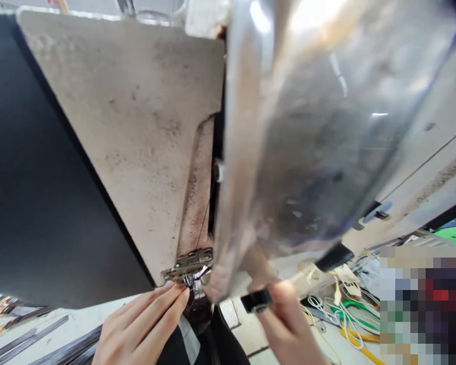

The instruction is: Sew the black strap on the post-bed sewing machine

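A beige sewing machine (137, 132) fills the view from very close, and its shiny metal head (307, 152) is blurred. The metal presser foot (190, 268) sits at the bottom centre. My left hand (144, 327) lies with fingers stretched out together, the tips touching dark fabric (201, 314) right beside the foot. My right hand (289, 324) is closed in a pinch on a short black strap (256, 300) just right of the foot. The needle is hidden.
A large black panel (41, 192) stands at the left. Dark metal strips (26, 342) lie on the white table at the lower left. White cords, green-handled tools (351, 305) and a yellow item (361, 347) are piled at the lower right, beside a pixelated patch.
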Tool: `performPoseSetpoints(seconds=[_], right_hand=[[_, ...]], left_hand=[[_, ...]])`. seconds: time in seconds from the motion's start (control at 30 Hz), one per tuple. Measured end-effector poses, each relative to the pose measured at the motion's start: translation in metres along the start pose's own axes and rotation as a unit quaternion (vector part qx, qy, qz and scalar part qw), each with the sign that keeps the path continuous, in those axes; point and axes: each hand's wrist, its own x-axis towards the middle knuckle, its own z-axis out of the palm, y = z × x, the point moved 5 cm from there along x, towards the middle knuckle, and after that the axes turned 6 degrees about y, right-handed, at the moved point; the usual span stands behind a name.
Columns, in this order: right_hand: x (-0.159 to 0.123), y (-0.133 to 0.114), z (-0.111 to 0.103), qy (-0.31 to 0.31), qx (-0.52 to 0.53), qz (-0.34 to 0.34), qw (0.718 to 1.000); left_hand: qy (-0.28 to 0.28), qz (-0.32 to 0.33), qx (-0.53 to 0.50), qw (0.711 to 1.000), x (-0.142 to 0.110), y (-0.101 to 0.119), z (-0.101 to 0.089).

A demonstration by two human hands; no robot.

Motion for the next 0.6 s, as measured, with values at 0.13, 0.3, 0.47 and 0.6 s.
performPoseSetpoints(seconds=[0.13,0.3,0.47,0.6], right_hand=[[-0.009,-0.017,0.023,-0.067,-0.116,-0.183,0.974],[-0.004,-0.021,0.029,-0.046,-0.194,-0.214,0.956],[0.0,-0.022,0.029,-0.039,-0.193,-0.229,0.953],[-0.004,-0.013,0.03,-0.039,-0.195,-0.181,0.963]], left_hand=[[0.002,0.01,0.001,1.0,0.0,-0.006,0.002],[-0.002,0.035,0.004,0.999,-0.019,-0.015,0.016],[0.008,0.025,0.004,1.0,-0.027,-0.019,0.02],[0.047,0.017,-0.017,0.999,-0.029,-0.023,0.016]])
